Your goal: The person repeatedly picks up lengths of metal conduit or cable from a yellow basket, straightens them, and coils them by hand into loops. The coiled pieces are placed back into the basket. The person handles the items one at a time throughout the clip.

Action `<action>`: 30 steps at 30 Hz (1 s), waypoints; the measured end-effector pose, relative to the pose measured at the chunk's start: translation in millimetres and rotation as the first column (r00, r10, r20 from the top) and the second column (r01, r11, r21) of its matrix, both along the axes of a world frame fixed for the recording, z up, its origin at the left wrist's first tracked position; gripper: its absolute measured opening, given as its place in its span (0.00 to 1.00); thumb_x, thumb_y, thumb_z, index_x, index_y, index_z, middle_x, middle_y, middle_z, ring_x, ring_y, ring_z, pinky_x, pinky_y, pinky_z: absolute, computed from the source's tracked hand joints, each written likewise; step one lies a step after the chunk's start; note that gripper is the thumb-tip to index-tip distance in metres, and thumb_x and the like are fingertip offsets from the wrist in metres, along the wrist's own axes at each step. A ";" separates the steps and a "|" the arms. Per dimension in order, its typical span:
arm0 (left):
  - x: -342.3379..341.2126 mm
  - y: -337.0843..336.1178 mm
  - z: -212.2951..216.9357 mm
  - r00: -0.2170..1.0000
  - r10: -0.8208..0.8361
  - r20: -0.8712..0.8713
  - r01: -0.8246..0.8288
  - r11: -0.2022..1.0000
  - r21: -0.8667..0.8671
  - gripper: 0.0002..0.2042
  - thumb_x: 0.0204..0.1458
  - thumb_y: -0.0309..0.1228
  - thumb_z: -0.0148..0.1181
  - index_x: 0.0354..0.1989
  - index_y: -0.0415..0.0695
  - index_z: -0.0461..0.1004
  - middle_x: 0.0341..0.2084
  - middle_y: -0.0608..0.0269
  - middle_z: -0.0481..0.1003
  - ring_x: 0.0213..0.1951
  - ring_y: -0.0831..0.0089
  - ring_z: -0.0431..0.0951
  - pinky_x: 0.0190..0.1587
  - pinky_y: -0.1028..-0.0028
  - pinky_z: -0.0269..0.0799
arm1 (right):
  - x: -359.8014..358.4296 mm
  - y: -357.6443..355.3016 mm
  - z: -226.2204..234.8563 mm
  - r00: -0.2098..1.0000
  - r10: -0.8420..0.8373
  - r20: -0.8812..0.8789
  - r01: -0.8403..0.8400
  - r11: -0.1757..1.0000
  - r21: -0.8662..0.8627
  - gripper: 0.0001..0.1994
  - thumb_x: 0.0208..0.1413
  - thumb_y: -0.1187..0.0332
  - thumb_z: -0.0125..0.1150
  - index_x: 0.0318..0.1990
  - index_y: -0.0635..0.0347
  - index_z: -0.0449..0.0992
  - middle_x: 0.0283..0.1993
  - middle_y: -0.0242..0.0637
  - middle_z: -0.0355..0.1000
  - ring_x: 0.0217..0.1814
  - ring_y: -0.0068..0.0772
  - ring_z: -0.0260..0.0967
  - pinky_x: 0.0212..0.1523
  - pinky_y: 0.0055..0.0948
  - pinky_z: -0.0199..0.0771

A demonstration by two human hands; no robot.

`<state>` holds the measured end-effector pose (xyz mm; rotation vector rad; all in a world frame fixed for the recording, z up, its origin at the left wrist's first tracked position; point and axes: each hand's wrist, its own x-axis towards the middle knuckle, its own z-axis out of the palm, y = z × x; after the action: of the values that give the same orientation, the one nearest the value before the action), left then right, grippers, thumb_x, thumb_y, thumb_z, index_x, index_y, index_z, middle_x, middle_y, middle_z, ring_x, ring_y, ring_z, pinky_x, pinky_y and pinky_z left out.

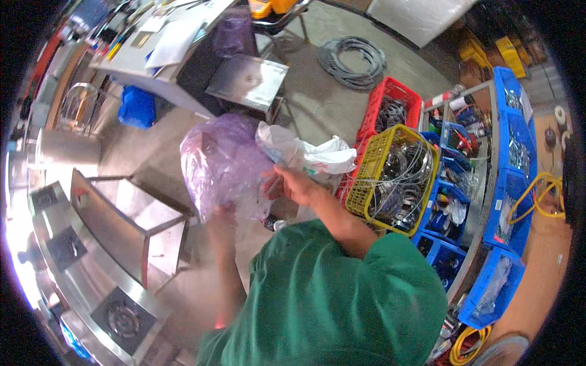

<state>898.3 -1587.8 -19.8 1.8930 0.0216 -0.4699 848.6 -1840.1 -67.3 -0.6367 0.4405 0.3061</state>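
A large, translucent purple plastic bag (223, 155) bulges in front of me, crumpled and shiny. My right hand (294, 184) is closed on its right side, with the fingers curled into the plastic. At the bag's lower edge is my left hand (222, 215), blurred and partly covered by plastic; it appears closed on the bag's edge. A white plastic bag (326, 155) with coloured print lies just beyond my right hand, against the purple one. I cannot make out what the purple bag contains.
To the right are a yellow basket (361, 186) of coiled cables, a red crate (373, 110) and blue parts bins (510, 213). Stainless burner units (91, 268) stand at left. Ahead are a desk (131, 67), a metal box (247, 79) and a grey hose coil (329, 67).
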 end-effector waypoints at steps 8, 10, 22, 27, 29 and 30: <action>-21.8 -163.7 -140.8 0.881 -0.330 -0.340 0.393 0.910 0.132 0.20 0.66 0.43 0.45 0.38 0.36 0.73 0.23 0.64 0.71 0.28 0.73 0.70 0.31 0.69 0.67 | 24.5 -56.0 -138.2 0.916 0.320 -0.242 -0.372 0.449 -0.813 0.31 0.64 0.41 0.43 0.43 0.65 0.77 0.30 0.39 0.77 0.31 0.33 0.74 0.36 0.35 0.73; -34.5 -191.3 -171.7 0.895 -0.257 -0.364 0.385 0.857 0.342 0.22 0.65 0.44 0.44 0.33 0.36 0.75 0.20 0.62 0.71 0.28 0.73 0.70 0.32 0.68 0.67 | 20.1 -114.8 -199.4 0.902 0.271 -0.337 -0.422 0.720 -0.551 0.33 0.64 0.40 0.42 0.40 0.66 0.77 0.27 0.40 0.76 0.30 0.33 0.74 0.34 0.35 0.73; -135.1 -327.2 -317.6 0.803 -0.152 -0.577 0.566 0.497 0.657 0.16 0.59 0.43 0.54 0.37 0.40 0.75 0.32 0.39 0.76 0.35 0.47 0.78 0.38 0.52 0.71 | 67.9 -425.6 -687.1 0.734 -0.129 -0.667 -0.641 0.195 -0.743 0.19 0.58 0.57 0.55 0.44 0.66 0.76 0.46 0.57 0.75 0.51 0.58 0.72 0.53 0.49 0.71; -114.3 -350.0 -340.3 0.777 -0.113 -0.619 0.590 0.473 0.655 0.18 0.60 0.44 0.51 0.39 0.40 0.75 0.34 0.38 0.76 0.38 0.45 0.78 0.41 0.52 0.70 | 95.1 -397.1 -793.6 0.731 -0.171 -0.661 -0.611 0.269 -0.745 0.19 0.57 0.57 0.55 0.48 0.64 0.74 0.49 0.55 0.73 0.55 0.54 0.70 0.56 0.49 0.69; -108.1 -355.1 -347.4 0.768 -0.084 -0.635 0.594 0.465 0.657 0.19 0.60 0.45 0.50 0.39 0.39 0.75 0.35 0.38 0.76 0.39 0.45 0.77 0.43 0.52 0.70 | 87.2 -365.3 -817.0 0.673 -0.316 -0.669 -0.686 0.072 -0.724 0.17 0.59 0.59 0.53 0.48 0.63 0.74 0.48 0.54 0.73 0.53 0.51 0.71 0.56 0.49 0.68; -106.1 -356.0 -349.2 0.765 -0.072 -0.640 0.593 0.464 0.658 0.19 0.60 0.45 0.50 0.40 0.39 0.75 0.35 0.38 0.76 0.40 0.44 0.77 0.43 0.52 0.69 | 84.6 -349.8 -825.6 0.632 -0.379 -0.676 -0.733 -0.009 -0.680 0.16 0.60 0.60 0.52 0.48 0.62 0.74 0.47 0.54 0.73 0.53 0.50 0.71 0.56 0.49 0.67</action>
<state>792.2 -1943.8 -369.0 2.6673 0.2806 -1.5195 933.2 -2189.9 -892.8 -2.1914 1.5211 0.5612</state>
